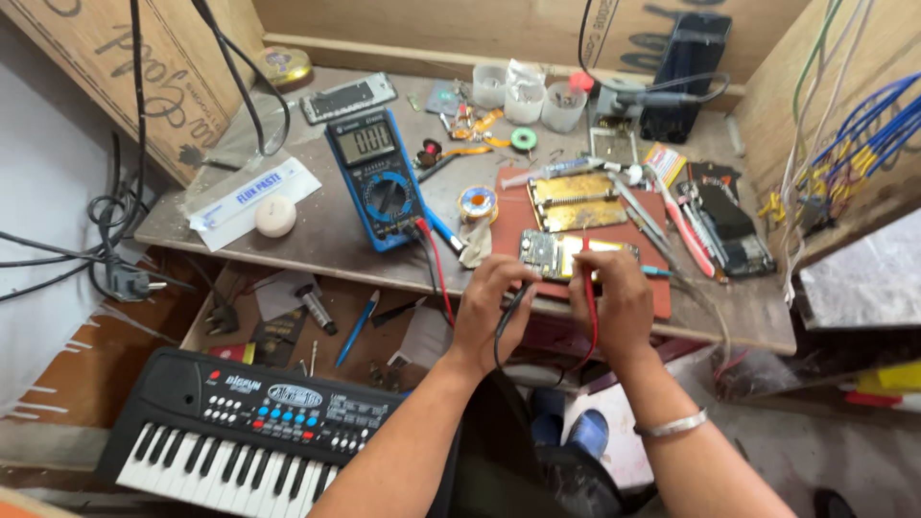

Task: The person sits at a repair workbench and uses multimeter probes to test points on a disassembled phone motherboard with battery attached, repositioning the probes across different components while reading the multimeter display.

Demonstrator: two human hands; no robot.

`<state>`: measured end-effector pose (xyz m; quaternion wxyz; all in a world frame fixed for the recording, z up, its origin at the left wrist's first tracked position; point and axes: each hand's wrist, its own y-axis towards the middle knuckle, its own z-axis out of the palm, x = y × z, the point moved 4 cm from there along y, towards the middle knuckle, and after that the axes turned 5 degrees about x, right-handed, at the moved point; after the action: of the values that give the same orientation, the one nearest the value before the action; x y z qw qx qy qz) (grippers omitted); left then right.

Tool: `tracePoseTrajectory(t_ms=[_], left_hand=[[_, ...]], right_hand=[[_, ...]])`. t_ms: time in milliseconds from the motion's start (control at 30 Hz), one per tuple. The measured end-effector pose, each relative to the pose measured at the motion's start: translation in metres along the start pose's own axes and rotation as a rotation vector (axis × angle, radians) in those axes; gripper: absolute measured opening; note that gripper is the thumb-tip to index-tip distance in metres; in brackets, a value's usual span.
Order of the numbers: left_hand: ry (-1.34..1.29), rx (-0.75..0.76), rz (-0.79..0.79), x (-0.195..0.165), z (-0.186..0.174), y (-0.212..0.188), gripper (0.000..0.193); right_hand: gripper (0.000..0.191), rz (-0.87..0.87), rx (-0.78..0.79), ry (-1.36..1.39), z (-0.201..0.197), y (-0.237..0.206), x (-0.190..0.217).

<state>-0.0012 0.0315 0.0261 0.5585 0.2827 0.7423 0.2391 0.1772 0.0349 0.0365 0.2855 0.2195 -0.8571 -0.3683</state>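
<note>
Your left hand (489,307) pinches the black probe (511,312), right hand (614,297) the red probe (587,288); the circuit board (566,254) lies just ahead on the table (317,240), long axis left-right, both hands equally near.

Black probe (511,312) and red probe (587,278), slim, tips on gold-shielded circuit board (566,254), flat on red-brown mat

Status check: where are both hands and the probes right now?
Left hand holds black probe; right hand holds red probe. Both tips at phone circuit board on red mat. Blue multimeter left, leads trailing.
</note>
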Motion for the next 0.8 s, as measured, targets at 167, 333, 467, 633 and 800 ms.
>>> tracePoseTrajectory(t_ms=[167, 333, 467, 633, 800], left_hand=[[0.03, -0.148, 0.0, 0.011, -0.007, -0.005, 0.025], [-0.253, -0.215, -0.175, 0.029, -0.008, -0.003, 0.032], [-0.242, -0.212, -0.21, 0.034, -0.013, -0.004, 0.049], [-0.281, -0.219, -0.173, 0.034, -0.009, 0.001, 0.044], [-0.255, -0.165, -0.142, 0.035, -0.009, 0.002, 0.04]], right_hand=[[0.016, 0.091, -0.029, 0.06, 0.002, -0.006, -0.013], [0.014, 0.228, -0.094, 0.119, 0.008, -0.005, -0.017], [0.014, 0.238, -0.064, 0.138, 0.007, -0.006, -0.015], [0.014, 0.181, -0.03, 0.114, 0.003, 0.0, -0.011], [0.02, 0.208, 0.0, 0.338, -0.008, 0.007, -0.008]])
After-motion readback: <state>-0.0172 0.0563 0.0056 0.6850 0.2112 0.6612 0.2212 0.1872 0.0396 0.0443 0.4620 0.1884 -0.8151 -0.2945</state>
